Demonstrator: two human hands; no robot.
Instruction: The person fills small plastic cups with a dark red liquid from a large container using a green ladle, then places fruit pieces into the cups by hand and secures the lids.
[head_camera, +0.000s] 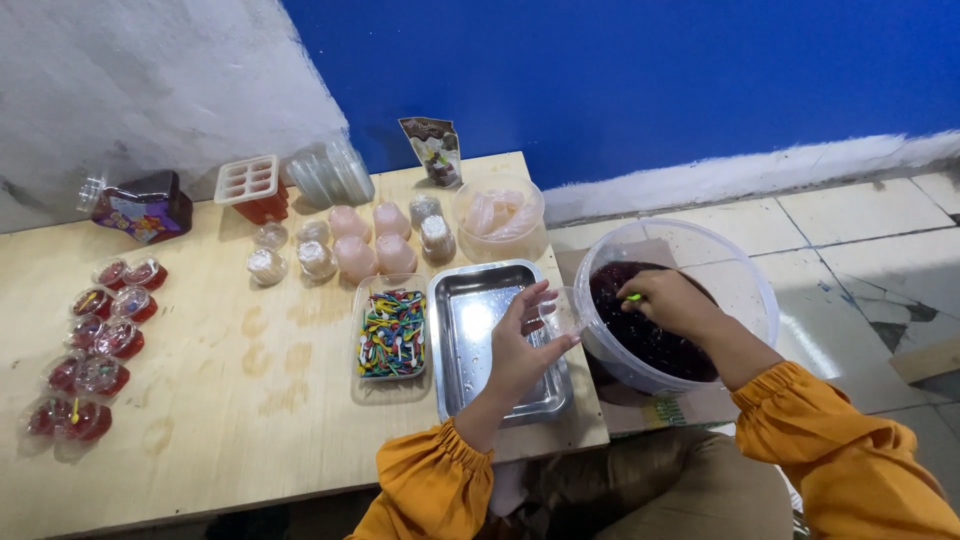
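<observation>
While the right hand (672, 300) grips a small green spoon (634, 297) inside the clear round tub of dark jelly (680, 345), the left hand (525, 345) pinches a small clear plastic cup (560, 313) just beside its left rim

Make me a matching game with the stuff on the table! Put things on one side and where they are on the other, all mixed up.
Things:
1. metal tray
2. box of colourful little spoons
3. big clear tub of dark jelly
4. red filled cups

Places:
A. far left of the wooden board
B. off the board, under the right hand
C. just left of the metal tray
D. under the left hand, which holds a small clear cup

Pairs: 1-D, 2-C, 3-B, 4-A
</observation>
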